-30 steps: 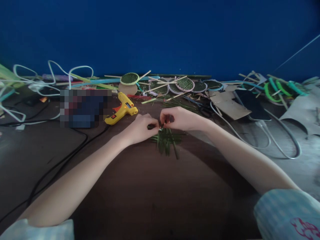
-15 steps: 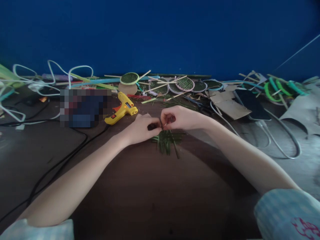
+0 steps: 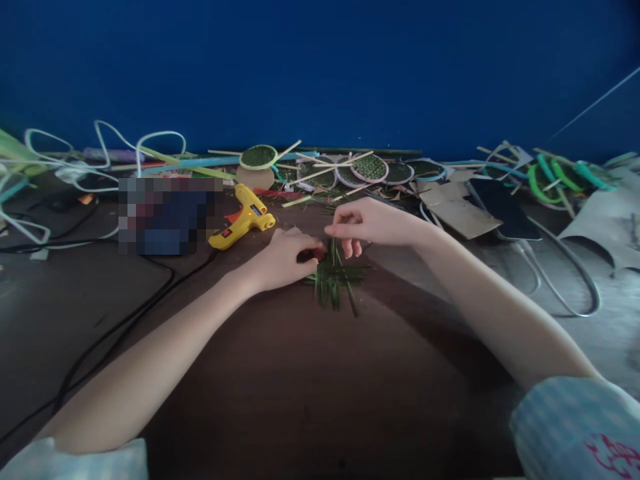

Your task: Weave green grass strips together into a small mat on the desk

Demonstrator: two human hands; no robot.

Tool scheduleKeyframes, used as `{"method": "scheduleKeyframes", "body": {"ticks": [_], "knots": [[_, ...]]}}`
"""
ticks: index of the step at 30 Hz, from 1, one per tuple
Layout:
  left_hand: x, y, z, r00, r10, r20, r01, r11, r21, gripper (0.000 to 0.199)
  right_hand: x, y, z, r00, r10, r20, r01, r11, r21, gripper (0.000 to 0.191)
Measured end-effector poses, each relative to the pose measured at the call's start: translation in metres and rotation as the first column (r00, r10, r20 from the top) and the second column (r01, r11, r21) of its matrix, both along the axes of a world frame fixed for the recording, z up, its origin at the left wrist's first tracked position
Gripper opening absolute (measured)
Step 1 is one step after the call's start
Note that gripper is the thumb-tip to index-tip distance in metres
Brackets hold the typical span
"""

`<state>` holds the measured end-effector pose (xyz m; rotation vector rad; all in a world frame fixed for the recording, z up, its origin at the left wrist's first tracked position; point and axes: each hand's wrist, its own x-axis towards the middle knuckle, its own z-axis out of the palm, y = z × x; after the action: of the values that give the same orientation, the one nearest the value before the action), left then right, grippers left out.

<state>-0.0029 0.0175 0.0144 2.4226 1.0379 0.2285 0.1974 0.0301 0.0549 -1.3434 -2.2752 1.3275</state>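
Observation:
A small woven patch of green leaf strips [image 3: 333, 283] lies on the dark brown table, with strip ends sticking out toward me and to the right. My left hand [image 3: 285, 260] rests at its left edge, thumb and fingers curled onto the strips. Just above the far right side of the weave is my right hand [image 3: 373, 223], its thumb and index finger drawn together in a loose pinch and the other fingers hanging down. Whatever lies between those fingertips is too small to make out. Left of the hands lies a yellow glue gun [image 3: 243, 217].
Along the blue wall [image 3: 320, 73] lie several round woven green pieces with coloured rims [image 3: 370, 167], and thin sticks. Cardboard [image 3: 463, 210] and a dark phone [image 3: 505, 210] with a cable are at right. Black cords [image 3: 125, 320] and white cords [image 3: 100, 143] run at left.
My right hand has lifted away from my left fingertips, up and to the right, uncovering more of the strips. The left hand stays almost in place.

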Motion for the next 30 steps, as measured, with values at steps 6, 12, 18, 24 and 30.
{"method": "scheduleKeyframes", "body": {"ticks": [6, 12, 18, 24, 30], "knots": [[0.0, 0.0, -0.002, 1.0, -0.006, -0.011, 0.006, 1.0, 0.013, 0.02, 0.005, 0.003, -0.006, 0.973, -0.012, 0.231, 0.011, 1.0, 0.006, 0.034], [0.003, -0.004, 0.0, 0.999, 0.04, 0.021, -0.04, 0.999, -0.004, 0.02, 0.004, 0.004, -0.012, 0.933, 0.125, 0.337, -0.112, 0.992, -0.06, 0.027], [0.005, -0.005, 0.0, 0.993, 0.109, 0.044, -0.109, 0.994, -0.012, 0.02, 0.001, 0.003, -0.015, 0.924, 0.115, 0.365, -0.117, 0.993, -0.016, 0.022], [0.004, -0.003, 0.001, 0.999, 0.05, -0.002, -0.05, 0.998, 0.03, 0.012, 0.002, 0.004, -0.018, 0.925, 0.103, 0.365, -0.114, 0.994, 0.006, 0.022], [0.007, -0.004, -0.001, 0.997, 0.015, -0.076, -0.009, 0.996, 0.084, 0.012, 0.002, 0.005, -0.018, 0.929, 0.106, 0.356, -0.117, 0.993, 0.008, 0.021]]}}
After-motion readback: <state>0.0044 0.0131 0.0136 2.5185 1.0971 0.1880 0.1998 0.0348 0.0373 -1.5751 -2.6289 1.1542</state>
